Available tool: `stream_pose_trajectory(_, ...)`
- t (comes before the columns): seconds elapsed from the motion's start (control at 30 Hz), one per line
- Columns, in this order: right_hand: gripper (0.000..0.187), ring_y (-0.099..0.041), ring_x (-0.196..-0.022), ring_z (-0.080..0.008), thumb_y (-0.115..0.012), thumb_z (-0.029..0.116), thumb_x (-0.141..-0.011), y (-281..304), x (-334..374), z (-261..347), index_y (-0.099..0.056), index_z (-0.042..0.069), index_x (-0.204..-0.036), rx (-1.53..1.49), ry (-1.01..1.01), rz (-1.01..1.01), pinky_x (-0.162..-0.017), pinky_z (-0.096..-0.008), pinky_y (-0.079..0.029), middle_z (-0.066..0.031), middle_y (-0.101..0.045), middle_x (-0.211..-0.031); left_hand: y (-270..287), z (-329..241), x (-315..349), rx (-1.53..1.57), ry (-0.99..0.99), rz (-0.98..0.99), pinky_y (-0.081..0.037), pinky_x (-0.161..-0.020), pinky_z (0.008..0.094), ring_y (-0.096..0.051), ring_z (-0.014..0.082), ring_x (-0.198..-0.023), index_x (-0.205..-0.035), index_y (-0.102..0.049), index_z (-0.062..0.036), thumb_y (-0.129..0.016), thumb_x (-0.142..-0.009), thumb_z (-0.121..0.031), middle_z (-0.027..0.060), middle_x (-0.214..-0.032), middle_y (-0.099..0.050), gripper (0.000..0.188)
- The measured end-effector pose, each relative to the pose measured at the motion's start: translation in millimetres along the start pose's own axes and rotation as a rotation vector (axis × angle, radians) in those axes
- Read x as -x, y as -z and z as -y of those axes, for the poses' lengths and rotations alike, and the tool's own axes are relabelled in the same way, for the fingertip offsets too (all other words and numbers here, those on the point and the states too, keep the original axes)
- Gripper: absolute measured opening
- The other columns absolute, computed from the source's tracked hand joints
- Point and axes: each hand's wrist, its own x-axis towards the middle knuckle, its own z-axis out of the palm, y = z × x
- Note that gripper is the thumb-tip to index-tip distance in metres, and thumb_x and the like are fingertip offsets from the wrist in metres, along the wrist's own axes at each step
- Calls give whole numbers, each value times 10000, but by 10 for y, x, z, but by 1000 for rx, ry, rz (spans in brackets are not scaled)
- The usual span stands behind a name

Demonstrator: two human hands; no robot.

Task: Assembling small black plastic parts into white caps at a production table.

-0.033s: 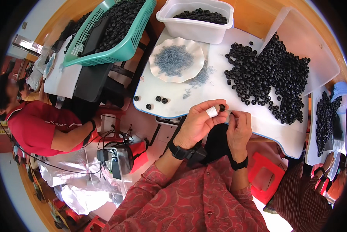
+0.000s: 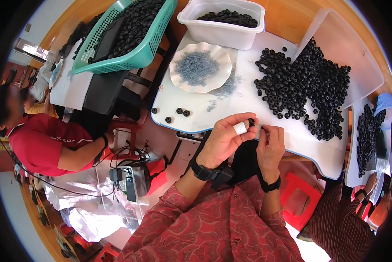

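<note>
Just over the front edge of the white table [image 2: 244,100], my left hand [image 2: 220,142] grips a small round black plastic piece [image 2: 251,122] between thumb and fingertips. White tape [image 2: 240,128] wraps one of its fingers. Close beside it, my right hand [image 2: 270,150] is pinched together, its fingertips around something too small to make out. A heap of black ring-like pieces [image 2: 281,83] covers the right part of the table. Small grey-blue bits fill a scalloped white plate [image 2: 224,65], and some lie loose beside it. Several single black pieces [image 2: 179,111] sit near the left front edge.
A white tub [image 2: 217,39] of black pieces stands at the back, and a tipped clear bin [image 2: 344,52] backs the heap. Left are a green basket [image 2: 137,63] and a person in red [image 2: 47,144]. A red stool [image 2: 298,196] and another person [image 2: 344,218] are at right.
</note>
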Motion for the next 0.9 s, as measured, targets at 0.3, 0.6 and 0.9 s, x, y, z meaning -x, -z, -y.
stream_pose_trajectory(0.3,139,-622,-691,-243,-646,-28,-849,-6,27,-32,-628,22,-977,5,7,13,-589,-332,-510,-120,-590,-939,151,33,192,4,-31,-46,-576,-754,264,-667,178,-885,-1257,-572,50,-568,-951,-32,158,-1073,-654,317)
stream_pose_trajectory(0.6,126,-620,-699,-271,-649,-29,-841,-136,-183,362,-641,22,-956,-32,70,20,-590,-356,-503,-127,-586,-956,289,-64,348,-31,-124,-133,-560,-771,272,-644,157,-881,-1232,-596,42,-580,-954,-55,123,-1042,-650,295)
stream_pose_trajectory(0.9,105,-633,-731,-325,-607,102,-904,-570,-570,411,-640,28,-971,164,135,103,-627,-414,-501,-128,-569,-935,404,-157,372,-12,-188,-159,-556,-790,277,-639,149,-898,-1229,-601,36,-584,-953,-51,107,-1060,-645,291)
